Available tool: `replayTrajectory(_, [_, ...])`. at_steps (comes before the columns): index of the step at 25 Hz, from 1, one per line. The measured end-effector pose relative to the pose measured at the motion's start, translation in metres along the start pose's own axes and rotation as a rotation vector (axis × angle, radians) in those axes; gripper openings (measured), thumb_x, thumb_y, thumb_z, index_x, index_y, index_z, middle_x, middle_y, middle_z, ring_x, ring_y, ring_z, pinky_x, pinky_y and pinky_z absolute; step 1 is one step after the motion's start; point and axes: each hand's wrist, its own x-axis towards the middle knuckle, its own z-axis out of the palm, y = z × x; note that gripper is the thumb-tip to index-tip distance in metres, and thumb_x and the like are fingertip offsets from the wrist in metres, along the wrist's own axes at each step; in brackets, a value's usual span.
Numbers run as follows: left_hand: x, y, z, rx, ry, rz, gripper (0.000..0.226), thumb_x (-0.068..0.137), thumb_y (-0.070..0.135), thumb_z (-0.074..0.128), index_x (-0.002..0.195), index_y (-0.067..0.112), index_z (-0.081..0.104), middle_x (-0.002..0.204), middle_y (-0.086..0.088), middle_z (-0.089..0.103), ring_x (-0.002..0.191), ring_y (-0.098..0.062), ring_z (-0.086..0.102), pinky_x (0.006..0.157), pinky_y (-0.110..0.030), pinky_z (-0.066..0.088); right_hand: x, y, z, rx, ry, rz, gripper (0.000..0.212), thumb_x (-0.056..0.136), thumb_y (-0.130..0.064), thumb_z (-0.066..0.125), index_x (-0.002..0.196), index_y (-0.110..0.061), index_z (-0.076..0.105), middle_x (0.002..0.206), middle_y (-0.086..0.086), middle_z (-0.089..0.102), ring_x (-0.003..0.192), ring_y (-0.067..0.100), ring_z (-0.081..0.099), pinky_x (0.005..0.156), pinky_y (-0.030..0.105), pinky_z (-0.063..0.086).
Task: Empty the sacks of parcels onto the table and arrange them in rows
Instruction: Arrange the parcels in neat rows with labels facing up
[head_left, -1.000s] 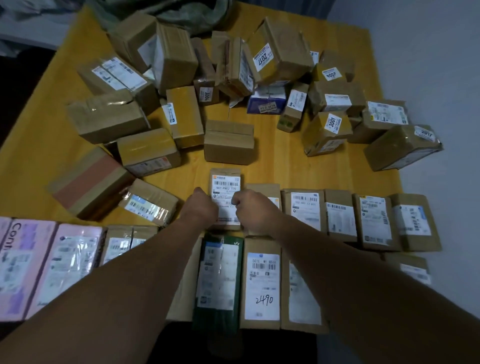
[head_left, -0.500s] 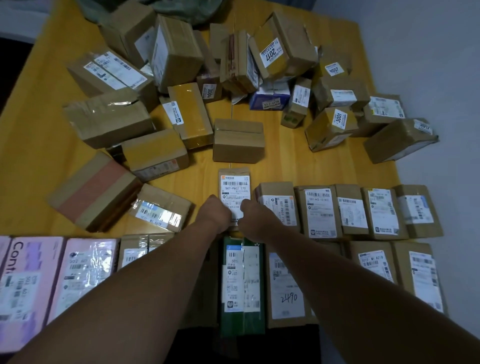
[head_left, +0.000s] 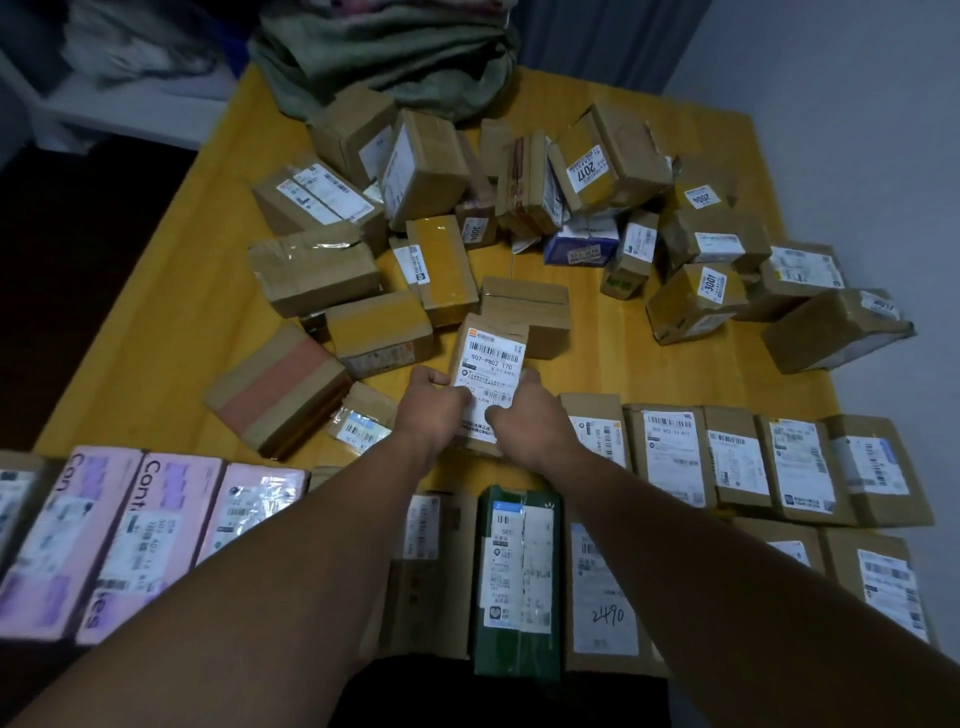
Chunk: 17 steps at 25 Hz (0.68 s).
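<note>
A small brown parcel (head_left: 491, 358) with a white barcode label is held in both hands at the table's middle. My left hand (head_left: 428, 408) grips its left edge and my right hand (head_left: 527, 418) grips its lower right edge. To its right runs a row of labelled brown parcels (head_left: 737, 460). Nearer me lies another row with a green parcel (head_left: 519, 582) and pink parcels (head_left: 156, 530). A loose heap of brown parcels (head_left: 467, 208) covers the far half of the yellow table (head_left: 171, 291). A green sack (head_left: 384, 57) lies crumpled at the far edge.
A long brown box with a reddish stripe (head_left: 278, 387) lies left of my hands. A grey wall (head_left: 857, 130) borders the table on the right. The floor (head_left: 78, 249) to the left is dark.
The camera has tilted up, showing the sack. The labelled parcel has been lifted slightly at its far end and sits tilted in both hands.
</note>
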Motion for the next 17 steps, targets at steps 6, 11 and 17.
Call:
replayTrajectory(6, [-0.027,0.006,-0.057,-0.088,0.145,0.024,0.022,0.089,0.006,0.060,0.106,0.011,0.047,0.101,-0.008,0.069,0.086,-0.025,0.069,0.073,-0.041,0.060,-0.009,-0.053,0.017,0.019,-0.140,-0.162,0.037,0.091,-0.018,0.061,0.125,-0.017,0.047,0.124,0.005,0.067,0.096,0.028,0.067,0.066,0.033,0.049])
replayTrajectory(11, [-0.037,0.005,-0.111,-0.103,0.229,0.005,0.039,0.081,0.013,0.068,0.117,0.004,0.056,0.106,-0.013,0.072,0.088,-0.032,0.072,0.072,-0.048,0.061,-0.022,-0.094,0.043,-0.005,-0.222,-0.251,0.042,0.088,-0.016,0.061,0.128,-0.017,0.046,0.128,0.005,0.064,0.103,0.030,0.066,0.081,0.042,0.058])
replayTrajectory(17, [-0.036,0.018,-0.171,-0.144,0.295,0.036,0.033,0.073,0.012,0.071,0.104,0.006,0.059,0.100,-0.014,0.071,0.085,-0.036,0.071,0.066,-0.049,0.062,-0.018,-0.139,0.082,0.035,-0.233,-0.242,0.029,0.088,-0.017,0.057,0.116,-0.022,0.049,0.111,0.003,0.071,0.090,0.031,0.070,0.076,0.047,0.060])
